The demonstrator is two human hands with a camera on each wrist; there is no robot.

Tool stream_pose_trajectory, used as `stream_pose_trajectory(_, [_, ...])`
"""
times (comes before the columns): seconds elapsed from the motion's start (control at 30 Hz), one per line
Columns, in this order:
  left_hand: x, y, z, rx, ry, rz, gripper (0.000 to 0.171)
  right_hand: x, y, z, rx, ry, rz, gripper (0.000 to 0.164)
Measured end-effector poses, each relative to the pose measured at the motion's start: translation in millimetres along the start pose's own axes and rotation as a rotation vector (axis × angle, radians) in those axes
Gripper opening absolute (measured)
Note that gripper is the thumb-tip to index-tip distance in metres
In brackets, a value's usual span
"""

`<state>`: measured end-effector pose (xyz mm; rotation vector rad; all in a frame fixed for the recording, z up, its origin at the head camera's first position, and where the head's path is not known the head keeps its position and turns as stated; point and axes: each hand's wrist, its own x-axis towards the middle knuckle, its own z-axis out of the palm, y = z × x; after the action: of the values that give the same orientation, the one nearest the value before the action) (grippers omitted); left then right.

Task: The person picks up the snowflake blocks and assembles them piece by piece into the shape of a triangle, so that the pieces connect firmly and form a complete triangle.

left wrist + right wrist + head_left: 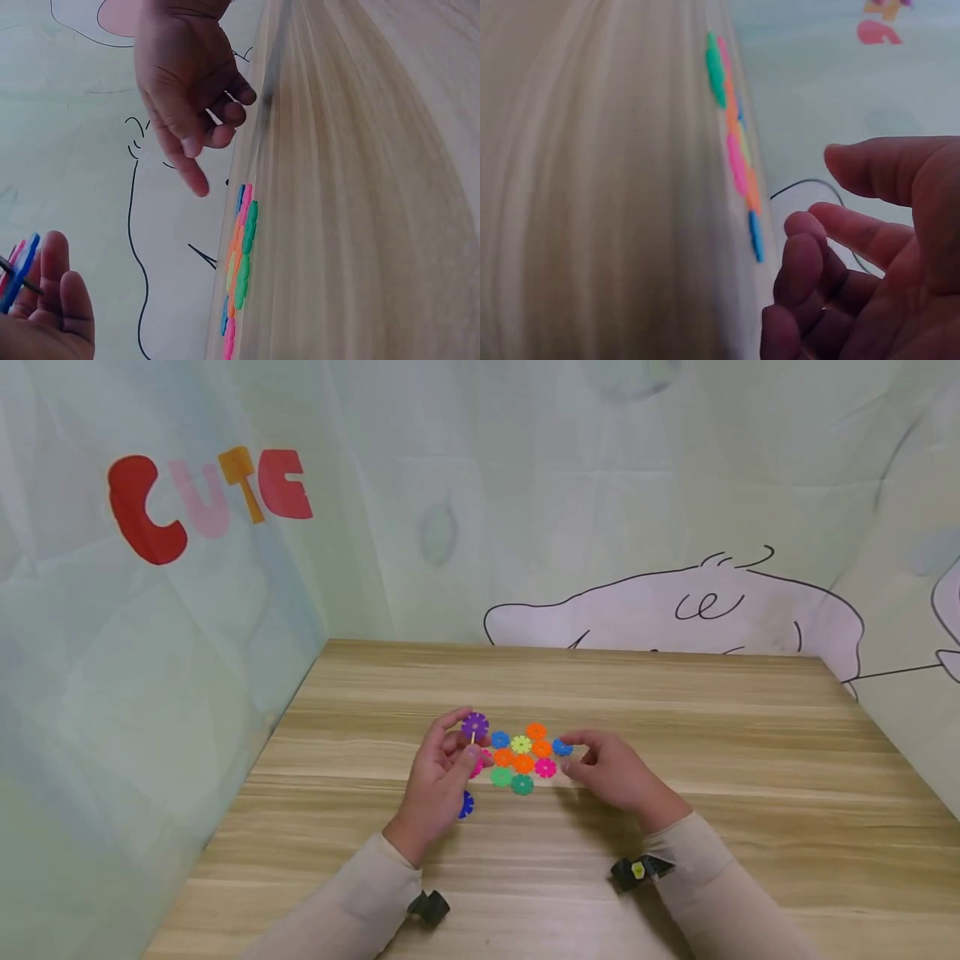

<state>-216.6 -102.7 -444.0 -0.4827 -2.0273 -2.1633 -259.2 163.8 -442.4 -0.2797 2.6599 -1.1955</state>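
Note:
My left hand [435, 772] pinches a thin stick [472, 738] between thumb and fingers. A purple notched plastic disc [475, 724] shows at the stick's upper end. In the left wrist view, the dark stick passes through a blue disc [22, 271], with pink behind it. My right hand [611, 768] hovers over the right end of a group of flat discs, its fingers loosely bent and holding nothing. Its index fingertip overlaps a blue disc [561, 747] in the head view. The right wrist view shows the thumb [870, 166] apart from the other fingers.
Several discs lie close together on the wooden table [750, 760], among them a yellow disc [521, 744], an orange disc [523, 764] and a green disc [522, 785]. A dark blue disc [468, 804] is partly hidden by my left wrist. A printed backdrop [420, 527] stands behind the table.

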Motion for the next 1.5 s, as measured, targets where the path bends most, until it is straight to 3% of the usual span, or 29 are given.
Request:
stream_pose_trajectory(0.27, [-0.4, 1.7, 0.5, 0.026, -0.002, -0.011, 0.050, 3, 12, 1, -0.126, -0.092, 0.032, 0.054])
stream_pose_trajectory(0.43, [-0.2, 1.1, 0.2, 0.009, -0.005, -0.002, 0.048, 3, 10, 1, -0.142, -0.081, 0.038, 0.042])
stream_pose_trajectory(0.6, [-0.7, -0.2, -0.9, 0.004, -0.010, -0.002, 0.047, 3, 11, 1, -0.111, -0.074, 0.061, 0.019])
stream_pose_trajectory(0.87, [-0.7, -0.3, -0.6, 0.000, -0.017, 0.000, 0.048, 2, 10, 0, -0.146, -0.107, 0.023, 0.047])
stream_pose_trajectory(1.17, [-1.3, -1.4, -1.3, -0.021, -0.035, 0.024, 0.047, 1, 9, 4, -0.142, -0.101, 0.028, 0.020])
stream_pose_trajectory(1.5, [-1.9, -3.2, -3.1, -0.032, -0.083, 0.053, 0.044, 0, 6, 4, -0.106, -0.109, 0.013, 0.024])
